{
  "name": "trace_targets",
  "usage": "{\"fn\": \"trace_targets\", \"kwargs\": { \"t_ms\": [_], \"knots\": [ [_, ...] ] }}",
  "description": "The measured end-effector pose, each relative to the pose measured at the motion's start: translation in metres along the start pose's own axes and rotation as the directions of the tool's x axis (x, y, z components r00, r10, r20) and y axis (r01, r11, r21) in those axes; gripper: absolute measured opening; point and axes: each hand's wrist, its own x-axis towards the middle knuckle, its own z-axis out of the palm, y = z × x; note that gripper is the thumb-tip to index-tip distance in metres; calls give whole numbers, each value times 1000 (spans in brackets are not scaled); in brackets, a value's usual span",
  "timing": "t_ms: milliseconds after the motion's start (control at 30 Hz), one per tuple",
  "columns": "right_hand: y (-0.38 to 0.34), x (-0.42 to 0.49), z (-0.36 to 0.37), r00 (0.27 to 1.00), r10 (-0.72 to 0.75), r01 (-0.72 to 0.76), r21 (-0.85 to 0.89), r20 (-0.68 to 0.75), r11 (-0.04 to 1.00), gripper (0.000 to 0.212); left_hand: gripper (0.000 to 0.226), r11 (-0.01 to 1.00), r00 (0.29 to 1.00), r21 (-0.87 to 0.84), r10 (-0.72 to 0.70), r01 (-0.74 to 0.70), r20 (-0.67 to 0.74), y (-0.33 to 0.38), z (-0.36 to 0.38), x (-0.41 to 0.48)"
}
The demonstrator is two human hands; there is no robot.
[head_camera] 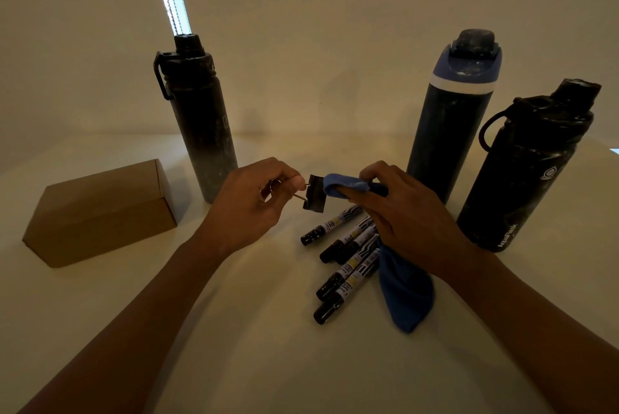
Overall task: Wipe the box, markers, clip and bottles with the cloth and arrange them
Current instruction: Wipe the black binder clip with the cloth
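the left hand (254, 199) pinches the wire handles of a black metal binder clip (315, 194) above the pale table (268, 363). the right hand (402, 209) grips a blue cloth (345, 184), holding a fold against the clip's edge; the rest hangs down to the table. several black markers with white labels (345, 259) lie side by side beneath that hand. a brown cardboard box (100, 212) sits left, near a tall black bottle (201, 119). a dark blue bottle with a lighter lid (452, 119) and a black loop-handled bottle (526, 172) stand right.
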Motion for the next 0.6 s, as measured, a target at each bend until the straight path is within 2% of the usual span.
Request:
{"fn": "trace_targets", "kwargs": {
  "t_ms": [167,267,333,400,500,600],
  "knots": [
    [-11,-3,0,984,70,-70,-5,165,998,50,9,996,997,-29,-80,80,1,-2,-2,1],
    [-13,3,11,993,-31,25,55,113,998,46,10,992,992,-34,-123,123,3,-4,-3,2],
    [-9,1,17,981,-108,113,-23,159,993,43,10,989,991,-52,-137,137,5,-3,-4,1],
    [-8,-4,16,968,-121,143,-88,221,986,46,11,988,990,-68,-138,138,5,-3,-4,0],
    [-3,-6,18,986,-106,118,-91,130,989,49,13,990,992,-64,-125,125,14,-1,-4,0],
    [0,-1,19,996,-89,89,-11,19,996,31,13,993,994,-53,-103,105,40,3,-4,0]
  ]
}}
